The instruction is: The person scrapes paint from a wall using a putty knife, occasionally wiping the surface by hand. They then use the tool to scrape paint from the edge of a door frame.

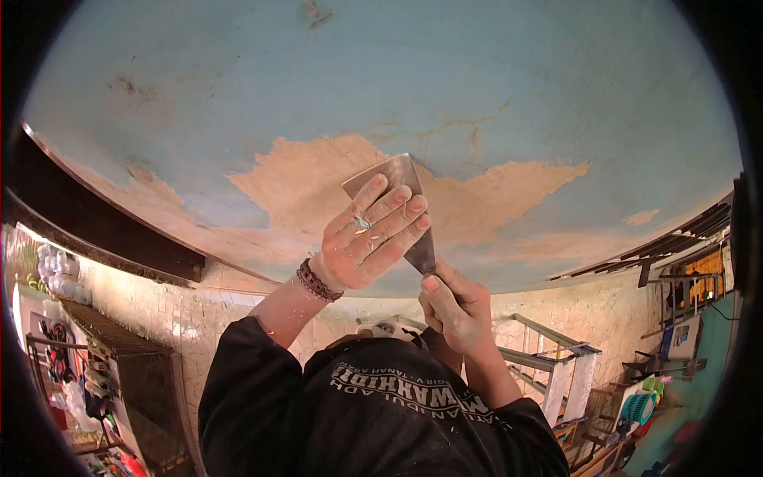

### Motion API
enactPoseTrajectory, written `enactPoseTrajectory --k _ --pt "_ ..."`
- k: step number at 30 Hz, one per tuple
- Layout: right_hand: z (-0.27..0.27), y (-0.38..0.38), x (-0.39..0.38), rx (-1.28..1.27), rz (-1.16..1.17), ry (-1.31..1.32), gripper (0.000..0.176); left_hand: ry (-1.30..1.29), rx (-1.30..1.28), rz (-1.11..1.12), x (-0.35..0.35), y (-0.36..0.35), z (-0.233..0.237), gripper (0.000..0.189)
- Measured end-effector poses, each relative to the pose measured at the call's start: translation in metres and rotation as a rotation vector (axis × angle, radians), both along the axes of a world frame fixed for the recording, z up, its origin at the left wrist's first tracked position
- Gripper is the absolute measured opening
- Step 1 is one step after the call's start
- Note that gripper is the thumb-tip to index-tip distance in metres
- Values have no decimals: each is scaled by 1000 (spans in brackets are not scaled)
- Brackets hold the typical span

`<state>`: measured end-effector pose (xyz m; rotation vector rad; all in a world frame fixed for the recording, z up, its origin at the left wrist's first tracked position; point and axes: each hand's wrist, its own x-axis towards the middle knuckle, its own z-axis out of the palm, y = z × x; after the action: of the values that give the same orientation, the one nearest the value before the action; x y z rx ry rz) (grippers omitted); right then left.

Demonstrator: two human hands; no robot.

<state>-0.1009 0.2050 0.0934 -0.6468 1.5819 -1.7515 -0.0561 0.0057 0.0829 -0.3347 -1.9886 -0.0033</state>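
1. My right hand [461,314]: fingers closed round the handle of a scraper [419,253], thumb along the near side. Looks like the driving grip, low on the tool, so the wrist sets the angle.
2. My left hand [369,238]: fingers out straight, laid over the blade, not wrapped round anything I can see. Thumb hidden. Probably there to add pressure and keep the wide blade from rocking.
3. Scraper is in front of me, tilted, wide edge up, over the bare patch [294,179]. Upper corner sits close to the blue paint [381,71]; likely placed so the edge meets the paint border. Can't tell if the whole edge touches.
4. Paint flakes [362,224] lie on my left fingers, probably because they sit right by the edge.
5. Bracelet [318,282] on left wrist, well off the blade. Black shirt [381,437] sleeves end around the elbows, so forearms are bare.
6. Off to the sides, apart from my hands: metal frame [548,362] and teal basket [638,408] right, dark cabinet [147,397] left.
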Motion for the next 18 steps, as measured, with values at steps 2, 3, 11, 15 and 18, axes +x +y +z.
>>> enactPoseTrajectory --k 2,3,11,15,18 --pt "-3 1 -3 -22 5 20 37 12 17 -7 -3 5 -1 24" --pt "-6 7 -5 -38 -13 75 38 -8 14 -9 -5 9 -4 25" --pt "4 -3 1 -86 19 73 40 17 -20 -11 -3 -1 2 30" --pt "4 16 -5 2 13 -33 38 -25 18 -29 -6 13 1 30" --pt "10 6 0 -5 33 -67 37 -57 4 -31 2 6 5 29"
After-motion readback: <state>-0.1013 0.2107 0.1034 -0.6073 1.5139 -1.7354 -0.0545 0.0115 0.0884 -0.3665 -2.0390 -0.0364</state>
